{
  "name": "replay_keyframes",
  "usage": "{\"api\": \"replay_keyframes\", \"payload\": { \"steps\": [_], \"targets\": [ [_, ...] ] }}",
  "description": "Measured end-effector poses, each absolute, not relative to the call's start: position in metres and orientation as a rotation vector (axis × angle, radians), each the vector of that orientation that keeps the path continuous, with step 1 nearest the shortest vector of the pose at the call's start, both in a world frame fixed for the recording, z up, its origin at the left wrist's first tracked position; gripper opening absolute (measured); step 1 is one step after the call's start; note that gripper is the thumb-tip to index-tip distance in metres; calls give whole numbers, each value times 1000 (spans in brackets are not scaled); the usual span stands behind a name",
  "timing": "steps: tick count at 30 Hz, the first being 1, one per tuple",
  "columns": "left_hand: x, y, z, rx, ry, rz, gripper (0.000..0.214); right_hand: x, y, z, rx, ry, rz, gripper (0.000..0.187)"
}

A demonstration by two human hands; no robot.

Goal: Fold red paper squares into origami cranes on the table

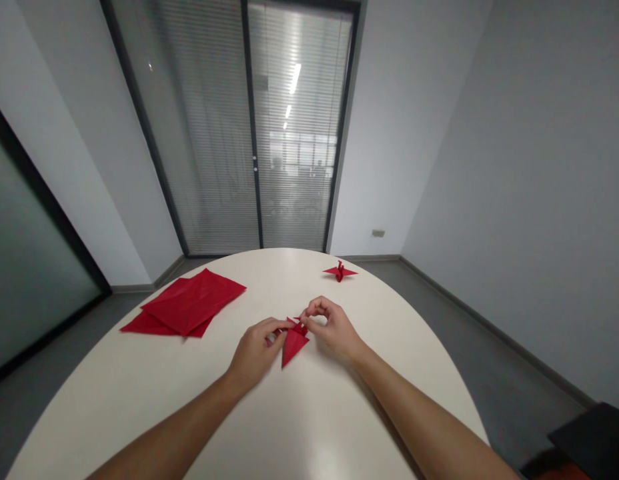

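Note:
Between my two hands, just above or on the table, is a partly folded piece of red origami paper (pixel 294 345) with a long point toward me. My left hand (pixel 258 347) pinches its left side with thumb and fingertips. At its upper right, my right hand (pixel 333 327) closes thumb and forefinger on a small folded part. The fingertips hide some of the folds there. Beyond my right hand, a finished red paper crane (pixel 340 271) stands with its wings spread.
Several loose sheets of red paper (pixel 194 303) lie in an overlapping pile at the table's left. The round white table (pixel 269 420) ends in a curved edge. A dark object (pixel 594 437) shows at the lower right, off the table. Glass panels with blinds (pixel 214 133) stand behind.

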State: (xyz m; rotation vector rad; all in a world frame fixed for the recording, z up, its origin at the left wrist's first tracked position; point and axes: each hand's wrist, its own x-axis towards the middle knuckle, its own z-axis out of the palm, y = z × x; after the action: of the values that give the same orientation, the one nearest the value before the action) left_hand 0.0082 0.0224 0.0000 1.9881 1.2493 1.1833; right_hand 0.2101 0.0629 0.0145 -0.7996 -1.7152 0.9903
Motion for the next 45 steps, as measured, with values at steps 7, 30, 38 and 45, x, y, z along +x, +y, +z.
{"api": "replay_keyframes", "payload": {
  "steps": [7, 30, 38, 45],
  "targets": [
    [8, 24, -2, 1996, 1274, 1202, 23, 211, 65, 10, -884, -1732, 964, 19],
    [9, 25, -1, 1809, 1286, 1297, 20, 215, 68, 10, -880, -1667, 1070, 37],
    [9, 27, -5, 1712, 1301, 1308, 22, 214, 70, 11, -864, -1623, 1142, 47],
    [8, 29, -2, 1633, 1299, 1382, 23, 214, 70, 2, -940, -1687, 1144, 46]
  ]
}}
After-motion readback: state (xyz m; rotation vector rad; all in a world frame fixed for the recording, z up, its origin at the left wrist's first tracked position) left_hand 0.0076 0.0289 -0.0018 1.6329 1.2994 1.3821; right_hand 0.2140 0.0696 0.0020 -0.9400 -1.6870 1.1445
